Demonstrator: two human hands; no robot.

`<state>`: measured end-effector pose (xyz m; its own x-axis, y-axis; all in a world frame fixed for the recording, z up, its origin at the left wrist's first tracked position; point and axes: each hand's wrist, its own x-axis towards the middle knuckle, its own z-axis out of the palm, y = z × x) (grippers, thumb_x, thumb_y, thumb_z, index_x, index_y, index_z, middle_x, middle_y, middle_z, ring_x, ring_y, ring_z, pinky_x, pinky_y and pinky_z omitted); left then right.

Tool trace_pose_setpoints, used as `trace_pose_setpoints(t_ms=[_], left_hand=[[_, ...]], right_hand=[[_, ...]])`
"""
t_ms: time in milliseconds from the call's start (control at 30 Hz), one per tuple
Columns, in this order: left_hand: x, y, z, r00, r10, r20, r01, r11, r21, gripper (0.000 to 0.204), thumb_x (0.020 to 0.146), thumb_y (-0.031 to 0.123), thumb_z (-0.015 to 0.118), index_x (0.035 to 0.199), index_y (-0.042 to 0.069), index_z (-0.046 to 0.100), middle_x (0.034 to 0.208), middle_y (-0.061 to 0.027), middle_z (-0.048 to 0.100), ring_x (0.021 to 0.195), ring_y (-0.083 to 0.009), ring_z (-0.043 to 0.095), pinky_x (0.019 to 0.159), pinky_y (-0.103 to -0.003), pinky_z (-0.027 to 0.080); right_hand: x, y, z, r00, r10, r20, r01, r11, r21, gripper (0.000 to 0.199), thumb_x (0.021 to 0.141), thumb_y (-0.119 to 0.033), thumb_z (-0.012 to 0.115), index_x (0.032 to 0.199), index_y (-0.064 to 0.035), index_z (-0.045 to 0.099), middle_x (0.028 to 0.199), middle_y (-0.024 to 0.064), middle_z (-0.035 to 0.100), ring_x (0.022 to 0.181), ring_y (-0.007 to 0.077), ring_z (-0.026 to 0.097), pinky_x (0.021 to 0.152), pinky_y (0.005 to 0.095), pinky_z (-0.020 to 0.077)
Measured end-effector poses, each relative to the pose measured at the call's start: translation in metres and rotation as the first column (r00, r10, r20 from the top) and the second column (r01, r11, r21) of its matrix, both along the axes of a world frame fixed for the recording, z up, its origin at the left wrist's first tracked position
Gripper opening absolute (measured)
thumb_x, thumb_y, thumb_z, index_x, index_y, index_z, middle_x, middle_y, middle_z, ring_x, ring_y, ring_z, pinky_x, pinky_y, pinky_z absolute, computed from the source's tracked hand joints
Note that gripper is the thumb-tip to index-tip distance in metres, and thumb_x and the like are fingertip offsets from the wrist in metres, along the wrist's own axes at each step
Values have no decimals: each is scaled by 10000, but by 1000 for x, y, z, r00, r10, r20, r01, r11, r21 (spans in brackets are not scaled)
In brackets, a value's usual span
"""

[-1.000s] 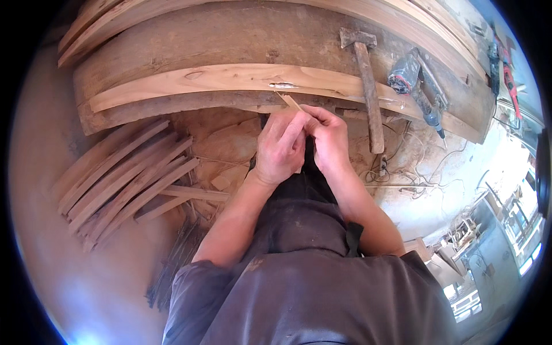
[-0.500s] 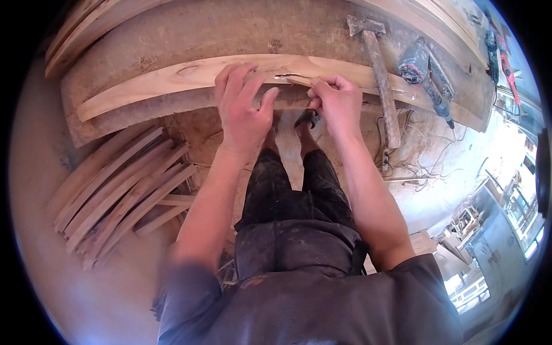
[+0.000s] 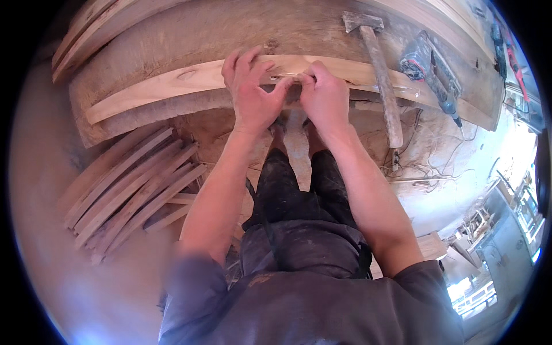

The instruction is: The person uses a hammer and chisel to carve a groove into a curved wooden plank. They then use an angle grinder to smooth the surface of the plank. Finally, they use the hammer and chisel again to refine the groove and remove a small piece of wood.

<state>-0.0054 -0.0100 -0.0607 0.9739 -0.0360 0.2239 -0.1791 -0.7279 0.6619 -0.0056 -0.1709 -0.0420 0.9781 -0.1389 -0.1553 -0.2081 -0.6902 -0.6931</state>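
Note:
A long curved pale board [image 3: 167, 88] lies across the bench in front of me. My left hand [image 3: 251, 92] rests at its middle, fingers spread and thumb reaching toward my right hand. Just right of it, my right hand [image 3: 325, 95] is closed, thumb and bent fingers pinched together at the board's near edge. Between the thumbs shows a thin wood sliver [image 3: 286, 76], its right end hidden by my right fingers. Whether the sliver is still joined to the board, I cannot tell.
A hammer [image 3: 379, 69] lies across the board on the right, handle overhanging the bench edge [image 3: 172, 117]. Beside it is a power drill [image 3: 431, 75]. Several curved wooden pieces [image 3: 123, 192] are stacked at lower left. Cables [image 3: 428, 167] trail on the floor.
My right hand has moved left and closed in toward my left hand, covering much of the sliver. My left hand has shifted slightly right, its thumb now close to the right fingers.

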Motion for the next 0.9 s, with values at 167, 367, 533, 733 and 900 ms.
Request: trace_pose_setpoints(t_ms=[167,367,533,733,900], left_hand=[[0,-5,-5,997,63,-33,-62,998,33,511,760,219,868,1199,47,670,1426,-139,573,1418,-415,375,1170,-530,343],[0,-6,-3,996,45,-82,-40,998,55,708,787,251,853,1381,-1,563,1443,-163,537,1447,-416,322,1189,-523,315],[3,-4,-2,990,39,-135,-18,988,150,766,796,345,840,1409,-5,542,1469,-184,493,1447,-433,294,1200,-544,283],[-2,-8,-1,991,28,-133,-7,988,153,830,779,358,849,1440,-7,505,1454,-196,486,1419,-448,305,1199,-566,254],[3,-12,-5,991,46,-123,-30,992,123,905,775,334,852,1485,-29,425,1441,-211,469,1405,-457,300,1190,-575,243]], right_hand=[[1,-60,53,948,-113,298,104,993,48,282,865,-105,771,1135,-55,707,962,162,728,828,344,720,752,461,574],[-20,-124,52,974,13,-228,-102,918,-383,673,848,-83,739,1480,-52,508,1119,231,699,944,433,691,853,481,568],[-46,-112,60,957,-118,-266,241,831,502,686,832,-7,606,1498,2,444,973,159,690,803,263,684,741,413,571],[-146,-53,47,801,-233,-551,598,314,737,304,914,3,636,1206,30,553,843,103,651,640,167,630,590,306,519],[-149,17,26,707,-448,-546,707,450,546,274,931,-55,703,1154,29,568,831,80,655,578,149,610,548,309,510]])
